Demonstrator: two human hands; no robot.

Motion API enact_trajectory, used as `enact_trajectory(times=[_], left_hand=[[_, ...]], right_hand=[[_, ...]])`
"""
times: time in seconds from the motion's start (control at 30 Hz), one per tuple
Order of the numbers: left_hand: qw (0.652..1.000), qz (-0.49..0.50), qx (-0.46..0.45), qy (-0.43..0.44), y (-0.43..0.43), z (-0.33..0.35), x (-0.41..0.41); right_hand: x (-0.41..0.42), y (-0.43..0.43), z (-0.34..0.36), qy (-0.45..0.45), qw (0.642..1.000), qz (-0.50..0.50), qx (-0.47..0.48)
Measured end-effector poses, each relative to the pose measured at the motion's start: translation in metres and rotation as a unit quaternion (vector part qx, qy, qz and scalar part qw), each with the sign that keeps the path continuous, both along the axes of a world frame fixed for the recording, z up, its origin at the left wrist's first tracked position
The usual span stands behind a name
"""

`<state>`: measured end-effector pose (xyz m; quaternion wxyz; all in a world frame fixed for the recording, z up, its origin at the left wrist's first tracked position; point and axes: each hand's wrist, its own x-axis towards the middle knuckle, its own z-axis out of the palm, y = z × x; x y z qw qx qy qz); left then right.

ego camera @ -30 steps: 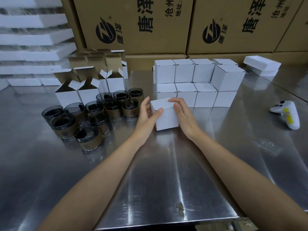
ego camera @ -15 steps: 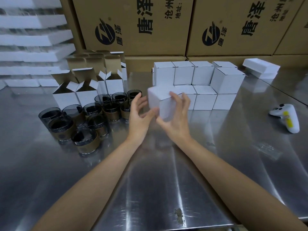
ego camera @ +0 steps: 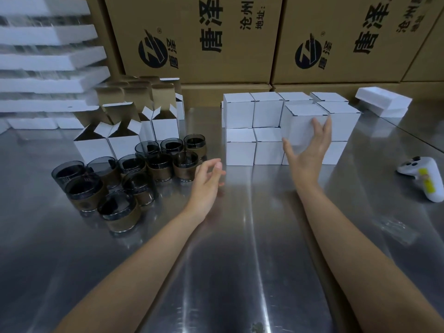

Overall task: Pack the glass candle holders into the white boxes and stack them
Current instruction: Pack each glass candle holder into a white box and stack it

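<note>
1. Through the head camera we are counting eleven glass candle holders [ego camera: 134, 174], dark smoked glass with brown bands. They are standing upright and empty in a tight cluster on the left of the steel worktop [ego camera: 240, 248].
2. Just behind them we are seeing open white boxes [ego camera: 108, 143] with their flaps up. Four are showing plainly, and the ones farther back are too crowded to count. We cannot see inside any of them.
3. At centre right we are counting eight closed boxes in a two-level stack [ego camera: 252, 131], with others possibly hidden.
4. Our right hand [ego camera: 306, 152] is pressing one more closed white box [ego camera: 300, 123] at the upper level of that stack. The fingers [ego camera: 325, 126] are spread straight across its front face.
5. Our left hand [ego camera: 206, 181] is hovering over the worktop just beside the holders, its fingers loosely curled around nothing.
6. One white controller [ego camera: 420, 176] is lying at the right, and two large printed cartons [ego camera: 192, 39] are standing behind.
</note>
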<state>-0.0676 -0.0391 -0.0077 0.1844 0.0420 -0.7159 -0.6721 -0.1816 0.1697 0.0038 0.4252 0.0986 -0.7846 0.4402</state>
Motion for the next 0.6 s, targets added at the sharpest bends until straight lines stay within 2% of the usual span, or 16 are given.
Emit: enact_trajectory(times=[0.1, 0.17, 0.23, 0.4, 0.6], left_hand=[[1.000, -0.001, -0.007, -0.007, 0.000, 0.001, 0.000], [1.000, 0.000, -0.011, -0.010, 0.001, 0.001, 0.000], [1.000, 0.000, -0.016, -0.010, 0.001, 0.002, 0.000], [1.000, -0.004, -0.022, -0.007, 0.002, 0.001, 0.001], [1.000, -0.012, -0.013, -0.008, 0.002, 0.000, -0.001]], right_hand=[[0.000, -0.003, 0.004, -0.005, 0.988, -0.130, 0.082], [0.003, -0.007, 0.003, 0.083, 0.982, -0.138, 0.102], [0.005, -0.011, 0.000, 0.140, 0.975, -0.102, 0.138], [0.004, -0.018, -0.004, 0.040, 0.969, -0.046, 0.241], [0.005, -0.019, -0.003, -0.018, 0.960, -0.044, 0.275]])
